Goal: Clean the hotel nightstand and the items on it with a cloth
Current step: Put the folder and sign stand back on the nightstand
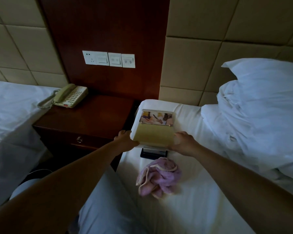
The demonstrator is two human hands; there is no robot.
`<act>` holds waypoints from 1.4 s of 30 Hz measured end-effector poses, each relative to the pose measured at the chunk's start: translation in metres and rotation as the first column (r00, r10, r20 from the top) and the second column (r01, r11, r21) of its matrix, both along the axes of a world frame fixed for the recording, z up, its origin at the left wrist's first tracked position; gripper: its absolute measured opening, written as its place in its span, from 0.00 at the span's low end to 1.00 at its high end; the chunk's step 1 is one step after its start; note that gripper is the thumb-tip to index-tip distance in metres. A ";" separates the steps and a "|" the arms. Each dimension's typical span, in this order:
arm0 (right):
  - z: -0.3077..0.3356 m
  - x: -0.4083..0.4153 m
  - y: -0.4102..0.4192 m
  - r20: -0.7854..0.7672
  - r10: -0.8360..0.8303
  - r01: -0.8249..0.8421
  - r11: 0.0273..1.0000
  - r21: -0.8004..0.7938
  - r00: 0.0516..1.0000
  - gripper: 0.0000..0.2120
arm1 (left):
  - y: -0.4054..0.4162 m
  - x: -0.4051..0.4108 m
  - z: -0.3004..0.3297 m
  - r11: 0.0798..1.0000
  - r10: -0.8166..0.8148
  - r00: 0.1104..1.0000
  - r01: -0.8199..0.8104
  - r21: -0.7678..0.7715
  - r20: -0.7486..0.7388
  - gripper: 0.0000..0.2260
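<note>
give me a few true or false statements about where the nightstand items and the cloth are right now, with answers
1. Both hands hold the tissue box. True: left hand and right hand grip its sides.
2. The purple cloth is in the right hand. False: it lies loose on the bed.
3. The telephone sits on the nightstand. True.
4. The tissue box is over the nightstand. False: it is over the bed's edge.
5. The phone's handset is off its cradle. False: it rests on the phone.

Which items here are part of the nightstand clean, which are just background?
Job: dark wooden nightstand; beige corded telephone; cream box with picture panel, gripped by left hand and right hand; crumpled lilac cloth.
Background: white pillows; white wall switch plates.
</note>
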State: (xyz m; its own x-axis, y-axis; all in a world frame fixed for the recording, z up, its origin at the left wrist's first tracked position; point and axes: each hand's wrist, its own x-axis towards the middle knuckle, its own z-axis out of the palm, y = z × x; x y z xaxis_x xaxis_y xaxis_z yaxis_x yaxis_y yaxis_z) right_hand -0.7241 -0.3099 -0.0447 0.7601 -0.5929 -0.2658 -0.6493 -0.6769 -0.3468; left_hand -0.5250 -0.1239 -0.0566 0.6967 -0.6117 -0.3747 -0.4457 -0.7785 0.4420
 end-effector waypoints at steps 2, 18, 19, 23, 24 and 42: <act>-0.003 0.000 -0.005 0.010 0.021 -0.021 0.998 0.054 1.000 0.41 | -0.003 0.010 -0.006 0.999 -0.015 1.000 0.016 0.032 -0.016 0.41; -0.029 0.014 -0.025 0.079 -0.133 0.109 0.962 0.249 0.988 0.41 | -0.015 0.026 -0.037 0.965 0.032 0.918 -0.132 -0.228 -0.395 0.37; -0.029 0.015 -0.025 0.076 -0.138 0.114 0.959 0.258 0.987 0.43 | -0.015 0.025 -0.036 0.959 0.035 0.912 -0.146 -0.242 -0.409 0.36; -0.030 0.017 -0.025 0.061 -0.165 0.141 0.949 0.283 0.984 0.43 | -0.012 0.024 -0.039 0.959 -0.010 0.875 -0.129 -0.254 -0.484 0.39; -0.029 0.017 -0.024 0.054 -0.170 0.147 0.945 0.292 0.984 0.42 | -0.011 0.024 -0.040 0.957 -0.012 0.862 -0.137 -0.255 -0.507 0.40; 0.018 0.012 -0.036 0.071 -0.122 0.084 0.911 0.403 0.990 0.35 | 0.001 0.018 0.008 0.874 0.016 0.754 -0.329 -0.357 -0.657 0.42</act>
